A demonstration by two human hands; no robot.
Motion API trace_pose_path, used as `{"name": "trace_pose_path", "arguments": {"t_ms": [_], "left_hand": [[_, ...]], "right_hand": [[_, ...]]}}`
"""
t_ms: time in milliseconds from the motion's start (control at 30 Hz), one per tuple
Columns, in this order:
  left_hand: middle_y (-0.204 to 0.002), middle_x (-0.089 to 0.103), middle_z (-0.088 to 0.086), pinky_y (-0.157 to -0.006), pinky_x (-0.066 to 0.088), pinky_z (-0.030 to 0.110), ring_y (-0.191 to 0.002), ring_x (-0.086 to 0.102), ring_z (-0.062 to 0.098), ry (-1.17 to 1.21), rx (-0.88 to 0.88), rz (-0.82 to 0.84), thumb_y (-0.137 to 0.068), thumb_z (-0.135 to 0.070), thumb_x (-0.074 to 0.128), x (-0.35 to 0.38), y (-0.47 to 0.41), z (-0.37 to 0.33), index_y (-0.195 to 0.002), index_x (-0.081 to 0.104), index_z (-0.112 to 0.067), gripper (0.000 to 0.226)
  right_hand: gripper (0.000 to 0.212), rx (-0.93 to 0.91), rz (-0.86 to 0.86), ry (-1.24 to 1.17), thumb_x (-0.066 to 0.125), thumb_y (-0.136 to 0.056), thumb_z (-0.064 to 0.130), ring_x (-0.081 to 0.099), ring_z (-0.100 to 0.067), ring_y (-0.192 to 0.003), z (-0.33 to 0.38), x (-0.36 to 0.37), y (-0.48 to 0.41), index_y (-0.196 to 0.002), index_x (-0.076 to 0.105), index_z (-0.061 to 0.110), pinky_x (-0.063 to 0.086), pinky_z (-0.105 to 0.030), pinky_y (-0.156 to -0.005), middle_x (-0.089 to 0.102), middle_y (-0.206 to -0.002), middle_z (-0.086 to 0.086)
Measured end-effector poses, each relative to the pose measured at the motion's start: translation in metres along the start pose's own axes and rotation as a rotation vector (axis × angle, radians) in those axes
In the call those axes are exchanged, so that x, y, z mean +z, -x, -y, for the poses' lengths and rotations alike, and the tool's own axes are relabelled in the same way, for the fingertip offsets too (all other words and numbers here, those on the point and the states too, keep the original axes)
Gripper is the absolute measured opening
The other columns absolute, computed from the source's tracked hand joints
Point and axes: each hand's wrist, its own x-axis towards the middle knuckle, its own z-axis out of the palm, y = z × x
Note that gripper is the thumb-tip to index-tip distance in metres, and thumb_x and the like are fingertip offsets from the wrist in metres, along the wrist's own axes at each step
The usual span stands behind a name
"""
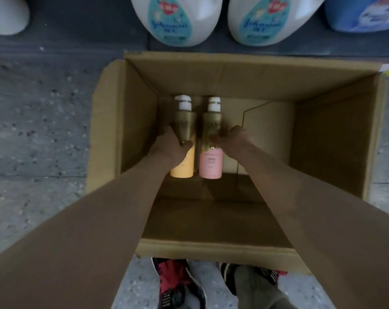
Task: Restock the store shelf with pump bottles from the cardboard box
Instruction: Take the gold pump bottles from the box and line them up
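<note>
Inside the cardboard box (pixel 222 76) on the floor, the yellow pump bottle (pixel 183 134) is being gripped by the left hand (pixel 174 146), while the pink pump bottle (pixel 211 152) beside it is being clasped by the right hand (pixel 232 140).

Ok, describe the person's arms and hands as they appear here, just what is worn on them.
Both arms are bare from the bottom edge of the view down to the left hand and right hand: no sleeves show. No gloves are worn. No watch, bracelet or ring can be made out, though the fingers are blurred, so a thin ring could be missed.
</note>
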Motion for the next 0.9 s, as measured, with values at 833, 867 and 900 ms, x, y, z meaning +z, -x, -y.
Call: {"name": "trace_pose_path", "arguments": {"t_ms": [833, 867, 900], "left_hand": [[-0.124, 0.057, -0.009, -0.084, 0.052, 0.033, -0.114, 0.060, 0.016, 0.355, 0.138, 0.014, -0.080, -0.038, 0.085, -0.012, 0.038, -0.005, -0.142, 0.046, -0.023, 0.076], [-0.126, 0.057, -0.009, -0.084, 0.051, 0.032, -0.114, 0.061, 0.015, 0.348, 0.167, 0.026, -0.080, -0.039, 0.085, -0.020, 0.050, -0.009, -0.143, 0.046, -0.023, 0.076], [-0.129, 0.058, -0.008, -0.087, 0.051, 0.032, -0.115, 0.060, 0.015, 0.332, 0.192, 0.031, -0.078, -0.041, 0.086, -0.029, 0.065, -0.014, -0.144, 0.045, -0.023, 0.079]], "right_hand": [[0.067, -0.111, 0.125, -0.540, 0.092, -0.066, 0.027, 0.072, -0.017, -0.099, -0.029, -0.005, 0.032, -0.125, 0.061, 0.017, 0.060, -0.032, -0.080, 0.073, -0.109, 0.001], [0.063, -0.127, 0.122, -0.551, 0.091, -0.069, 0.026, 0.071, -0.014, -0.098, -0.029, -0.014, 0.049, -0.123, 0.061, 0.018, 0.058, -0.027, -0.074, 0.073, -0.107, 0.003], [0.057, -0.137, 0.119, -0.567, 0.090, -0.072, 0.023, 0.070, -0.011, -0.095, -0.028, -0.025, 0.069, -0.121, 0.062, 0.019, 0.056, -0.022, -0.067, 0.073, -0.105, 0.005]]}}
